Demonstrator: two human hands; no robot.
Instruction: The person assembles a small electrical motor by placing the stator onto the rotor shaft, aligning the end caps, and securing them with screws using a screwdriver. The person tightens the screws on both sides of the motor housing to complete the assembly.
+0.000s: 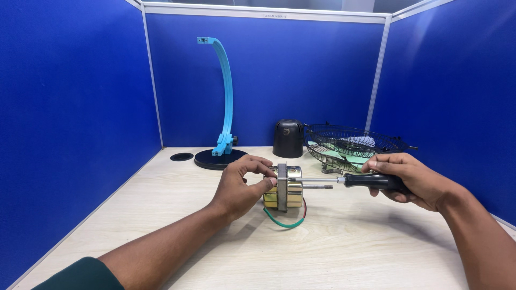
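A pale wooden desk [333, 252], walled on three sides by blue partition panels [70, 107], carries everything, and the small brass-coloured fan motor [287, 188] near its middle serves as the landmark. Behind the motor and to its left rises a tall curved light-blue stand [227, 91] on a round black base [212, 159], with a small black disc [181, 157] further left of that. Behind the motor to its right lies a black wire fan guard [352, 144] — pale blades show through it — and directly behind stands a black dome-shaped cover [288, 138]. The left hand [242, 185] is wrapped around the motor's left end, gripping it. The right hand [406, 180], well right of the motor, is clenched around the black handle of a screwdriver [371, 181] whose shaft reaches the motor's face. Green and red wires [287, 220] loop out beneath the motor.
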